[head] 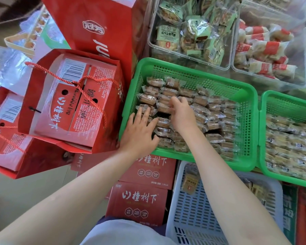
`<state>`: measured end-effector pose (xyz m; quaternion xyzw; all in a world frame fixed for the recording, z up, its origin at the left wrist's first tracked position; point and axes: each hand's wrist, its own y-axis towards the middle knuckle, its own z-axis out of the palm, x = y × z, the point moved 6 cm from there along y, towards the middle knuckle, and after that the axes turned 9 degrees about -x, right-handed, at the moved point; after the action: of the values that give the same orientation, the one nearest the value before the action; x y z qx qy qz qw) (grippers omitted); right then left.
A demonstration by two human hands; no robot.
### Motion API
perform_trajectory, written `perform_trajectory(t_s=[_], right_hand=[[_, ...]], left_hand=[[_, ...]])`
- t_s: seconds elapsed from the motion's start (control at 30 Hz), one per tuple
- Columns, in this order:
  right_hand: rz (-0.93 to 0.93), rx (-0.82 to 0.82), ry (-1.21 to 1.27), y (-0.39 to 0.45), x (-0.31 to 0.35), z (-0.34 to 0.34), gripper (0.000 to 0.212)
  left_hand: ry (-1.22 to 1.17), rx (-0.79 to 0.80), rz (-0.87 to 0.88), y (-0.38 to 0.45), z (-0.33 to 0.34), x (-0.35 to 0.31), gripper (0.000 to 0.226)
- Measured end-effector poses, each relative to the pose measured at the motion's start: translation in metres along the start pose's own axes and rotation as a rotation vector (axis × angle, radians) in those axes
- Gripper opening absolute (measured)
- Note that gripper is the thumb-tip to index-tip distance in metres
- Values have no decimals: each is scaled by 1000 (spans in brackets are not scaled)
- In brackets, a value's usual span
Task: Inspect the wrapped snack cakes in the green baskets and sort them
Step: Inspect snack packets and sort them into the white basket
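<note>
Hands are both reaching into the near green basket (247, 121): left hand (140, 129) is lying flat with fingers spread on the wrapped snack cakes (210, 117) by the basket's left wall, right hand (181, 114) is curling its fingers over a cake in the middle rows, though whether it is actually gripping one cannot be told. Second green basket (288, 105) of paler wrapped cakes is sitting touching on the right, with clear bins (226, 66) of snacks behind, red gift bags (69, 103) to the left and a pale lilac basket (193, 218) below.
</note>
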<state>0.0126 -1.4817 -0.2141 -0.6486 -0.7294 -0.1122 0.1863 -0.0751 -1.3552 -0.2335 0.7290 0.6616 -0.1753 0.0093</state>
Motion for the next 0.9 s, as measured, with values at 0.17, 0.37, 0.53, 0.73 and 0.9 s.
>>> perform_trajectory(t_s=[0.17,0.37,0.53,0.73,0.9], right_hand=[[111,123,168,5,-8,-12,14],[60,-147,279,-10,-5,-45,9],[127,-233,387,-25,2,-70,6],[409,-335,794,-86,-6,-109,6],[618,-193,1074,-145,2,-91,9]], left_hand=[[7,3,7,0,0,0,66],[13,-3,12,0,-1,-1,65],[-9,-48,17,-2,-6,0,67],[-1075,-159,-299,-38,-44,-8,47],[-1818,63,-514,-75,-63,-33,31]])
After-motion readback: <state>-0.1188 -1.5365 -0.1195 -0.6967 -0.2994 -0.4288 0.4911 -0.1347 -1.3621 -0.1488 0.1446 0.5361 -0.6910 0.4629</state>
